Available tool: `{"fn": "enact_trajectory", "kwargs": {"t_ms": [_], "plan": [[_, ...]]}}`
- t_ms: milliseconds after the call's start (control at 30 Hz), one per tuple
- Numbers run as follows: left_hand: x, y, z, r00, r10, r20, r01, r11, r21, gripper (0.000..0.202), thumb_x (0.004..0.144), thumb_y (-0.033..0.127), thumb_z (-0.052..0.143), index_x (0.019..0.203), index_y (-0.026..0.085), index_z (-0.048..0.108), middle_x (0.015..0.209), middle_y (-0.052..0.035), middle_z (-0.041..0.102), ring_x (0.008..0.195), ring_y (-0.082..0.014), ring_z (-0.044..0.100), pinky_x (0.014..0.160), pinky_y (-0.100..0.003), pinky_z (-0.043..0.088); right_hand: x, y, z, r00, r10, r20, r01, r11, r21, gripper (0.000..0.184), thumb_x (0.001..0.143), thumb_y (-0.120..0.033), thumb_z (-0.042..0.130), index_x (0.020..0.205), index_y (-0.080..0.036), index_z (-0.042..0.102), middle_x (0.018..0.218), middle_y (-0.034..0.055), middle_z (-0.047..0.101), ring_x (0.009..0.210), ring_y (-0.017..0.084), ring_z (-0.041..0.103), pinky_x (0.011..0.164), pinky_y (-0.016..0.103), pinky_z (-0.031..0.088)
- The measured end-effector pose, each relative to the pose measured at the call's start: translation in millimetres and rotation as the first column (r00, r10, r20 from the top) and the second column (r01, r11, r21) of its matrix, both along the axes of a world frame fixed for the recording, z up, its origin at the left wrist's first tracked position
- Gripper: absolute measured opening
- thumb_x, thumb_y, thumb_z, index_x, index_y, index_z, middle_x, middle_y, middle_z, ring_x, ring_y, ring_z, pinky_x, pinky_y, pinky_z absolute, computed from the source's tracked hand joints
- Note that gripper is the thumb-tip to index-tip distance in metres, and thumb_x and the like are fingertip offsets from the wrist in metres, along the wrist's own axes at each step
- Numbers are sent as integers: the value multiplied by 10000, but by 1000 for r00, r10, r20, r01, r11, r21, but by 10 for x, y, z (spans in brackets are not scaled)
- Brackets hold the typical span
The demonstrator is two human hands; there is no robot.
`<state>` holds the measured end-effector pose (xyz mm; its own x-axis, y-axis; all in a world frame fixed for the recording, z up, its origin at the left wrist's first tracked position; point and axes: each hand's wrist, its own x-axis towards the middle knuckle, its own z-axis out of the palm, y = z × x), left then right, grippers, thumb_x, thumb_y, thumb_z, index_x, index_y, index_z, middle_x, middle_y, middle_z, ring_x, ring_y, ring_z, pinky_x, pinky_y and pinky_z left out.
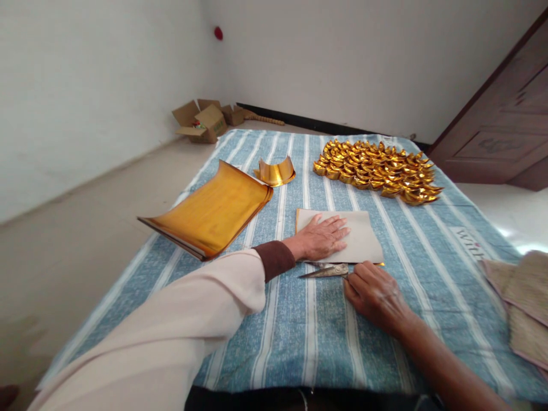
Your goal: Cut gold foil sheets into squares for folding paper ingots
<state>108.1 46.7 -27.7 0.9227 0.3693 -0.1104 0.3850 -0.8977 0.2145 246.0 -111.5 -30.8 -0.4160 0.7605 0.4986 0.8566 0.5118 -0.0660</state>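
My left hand (322,237) lies flat with its fingers spread on a pale grey sheet of paper (363,234). Gold edges peek out at the sheet's left side and lower right corner. Just below the paper's near edge, my right hand (377,294) is closed around the handles of metal scissors (325,271). The blades point left, slightly parted, close to the paper's near edge; whether they touch it I cannot tell. A curling stack of large gold paper sheets (214,208) rests left of my hands, with small curved gold pieces (277,171) beyond it.
Many folded gold paper ingots (377,171) stand in rows at the table's far right. A blue striped cloth (286,342) covers the table. Brown towels (528,302) lie at the right edge. Cardboard boxes (205,123) sit on the floor behind, and a wooden door (500,120) is at right.
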Motion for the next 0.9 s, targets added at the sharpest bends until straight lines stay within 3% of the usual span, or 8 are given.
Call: {"fn": "enact_trajectory", "kwargs": {"t_ms": [533,900], "plan": [[7,-5,51,1000,7,-9,-7,1000,-21,565,1015,482,176,1480,188,304,1574,-63,173,1443,-259,107,1127,-540,86,-155,57,-3,1000,4,5,-4,1000,6,342,935,-61,418,627,-182,505,670,41,410,648,227,420,579,330,303],[9,-12,53,1000,13,-8,-13,999,-29,568,1019,482,177,1483,178,297,1577,-68,154,1445,-241,88,1128,-534,57,-186,56,7,999,19,-30,-19,1000,-6,420,969,-76,343,602,-166,526,656,41,409,637,221,413,579,348,267]]}}
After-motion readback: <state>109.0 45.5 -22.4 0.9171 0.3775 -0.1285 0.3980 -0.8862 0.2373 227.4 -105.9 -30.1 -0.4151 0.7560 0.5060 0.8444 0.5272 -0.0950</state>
